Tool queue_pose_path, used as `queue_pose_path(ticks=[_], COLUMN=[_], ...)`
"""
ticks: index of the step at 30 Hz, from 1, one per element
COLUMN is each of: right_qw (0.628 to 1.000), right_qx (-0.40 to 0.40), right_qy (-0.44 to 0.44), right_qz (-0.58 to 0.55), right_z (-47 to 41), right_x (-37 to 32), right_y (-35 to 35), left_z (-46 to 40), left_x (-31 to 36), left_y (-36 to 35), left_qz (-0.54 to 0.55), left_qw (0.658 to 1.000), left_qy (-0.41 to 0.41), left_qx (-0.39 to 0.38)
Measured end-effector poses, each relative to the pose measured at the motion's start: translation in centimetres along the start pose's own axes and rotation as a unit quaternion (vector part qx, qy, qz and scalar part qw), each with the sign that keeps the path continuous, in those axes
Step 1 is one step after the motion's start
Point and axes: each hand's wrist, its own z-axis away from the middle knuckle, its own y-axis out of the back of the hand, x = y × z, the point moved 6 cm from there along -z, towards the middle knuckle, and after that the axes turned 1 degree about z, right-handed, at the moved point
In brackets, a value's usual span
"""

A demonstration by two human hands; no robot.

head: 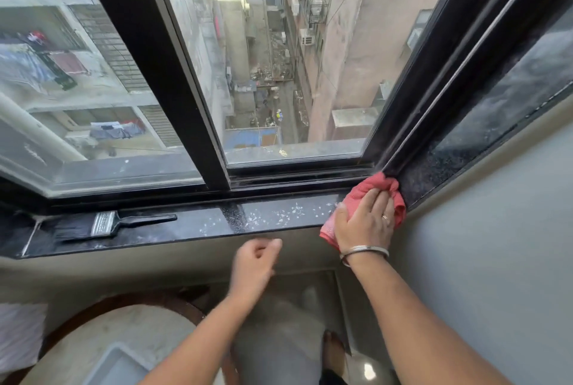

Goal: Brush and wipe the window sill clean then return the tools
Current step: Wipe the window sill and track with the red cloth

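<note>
1. Where the dark stone window sill (173,231) meets the right-hand corner of the frame, the right hand (364,223) lies palm-down and flat on a red cloth (361,191), fingers spread and pressing it onto the sill rather than curled around it.
2. Bunched folds of the cloth push into the corner at the far right, touching the black window frame (148,81); one edge hangs over the near lip of the sill under the wrist.
3. A metal bangle (364,250) circles the right wrist, and a ring (384,217) shows on one finger.
4. White flecks of debris (279,214) are scattered over the sill just left of the cloth — thickest toward the middle, thinner toward the left.
5. Well to the left a black-bristled paint brush (105,225) lies flat on the sill, handle pointing right, untouched by either hand.
6. The left hand (255,263) hangs in the air below the sill's near edge — loosely curled, holding nothing, slightly blurred.
7. Beyond the glass, buildings and a narrow alley lie far below.
</note>
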Motion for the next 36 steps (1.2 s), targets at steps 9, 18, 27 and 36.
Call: queue_pose_path(ticks=[9,18,27,36], right_qw=[0.984,0.929,0.732,0.839], right_qx=[-0.026,-0.103,-0.197,-0.005], right_qy=[0.176,0.355,0.644,0.534], right_qz=[0.024,0.031,-0.099,-0.110], right_z=[5.7,11.3,13.1,5.5], right_x=[-8.6,-17.4,-21.0,-6.9], right_y=[-3.0,-6.6,-5.6,1.8], left_z=[-0.6,-7.9,-7.6,-7.4], left_x=[5.8,6.5,6.9,7.4], left_y=[20.7,22.7,22.7,22.5], left_qz=[-0.210,-0.278,-0.277,-0.284], left_qw=[0.805,0.825,0.831,0.833], left_qy=[-0.239,-0.082,-0.083,-0.080], left_qx=[0.501,0.486,0.476,0.468])
